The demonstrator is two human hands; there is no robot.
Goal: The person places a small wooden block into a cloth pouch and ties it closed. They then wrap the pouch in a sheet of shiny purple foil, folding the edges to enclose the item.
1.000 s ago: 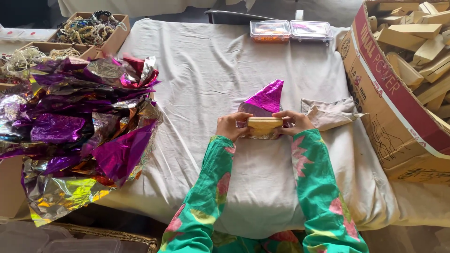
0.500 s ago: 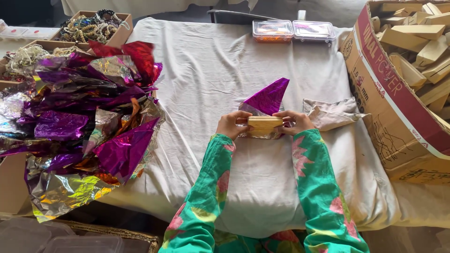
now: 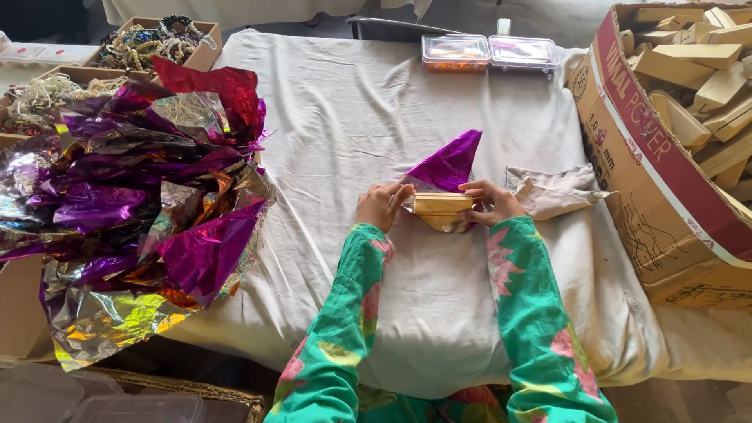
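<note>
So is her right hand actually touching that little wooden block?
Touching. The head view shows the right hand with fingers curled over the wooden block at its right end, no gap between them; the left hand grips the other end.
</note>
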